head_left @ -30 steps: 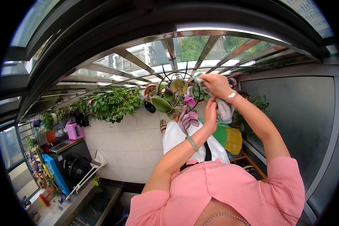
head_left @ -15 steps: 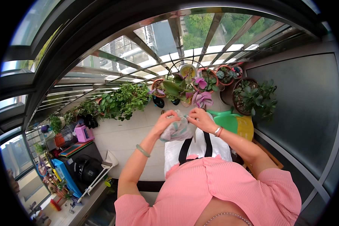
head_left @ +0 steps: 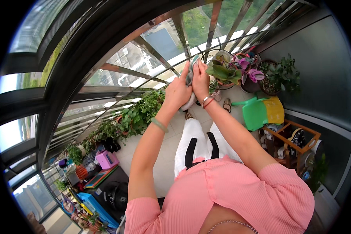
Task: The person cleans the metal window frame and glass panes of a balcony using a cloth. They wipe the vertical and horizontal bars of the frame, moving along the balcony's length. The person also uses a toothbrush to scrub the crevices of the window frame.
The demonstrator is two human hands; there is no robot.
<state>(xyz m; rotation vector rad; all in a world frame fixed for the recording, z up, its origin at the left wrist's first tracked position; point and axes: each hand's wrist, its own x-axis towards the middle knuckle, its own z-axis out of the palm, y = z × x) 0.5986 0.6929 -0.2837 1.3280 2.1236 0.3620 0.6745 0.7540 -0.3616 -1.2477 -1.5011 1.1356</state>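
Both arms reach out in front of me toward the metal railing (head_left: 213, 23). A crumpled grey-green cloth (head_left: 190, 73) is squeezed between my hands, its upper end poking out past the fingertips and a paler end hanging below. My left hand (head_left: 178, 90) grips it from the left, the index finger pointing upward. On the other side, my right hand (head_left: 200, 81) presses against the cloth with its fingers together. In this view the hands overlap the lower railing; whether the cloth touches a bar, I cannot tell.
Just right of my hands stand potted plants with pink flowers (head_left: 256, 75). Leafy green plants (head_left: 142, 111) line the railing's foot at left. A green plastic stool (head_left: 255, 114) and a wooden shoe rack (head_left: 296, 136) are on my right. Left lies clutter with a pink box (head_left: 107, 159).
My hands have moved forward and up with the cloth, from in front of my waist to the railing. My body has moved nearer the railing, and the stool and rack show more.
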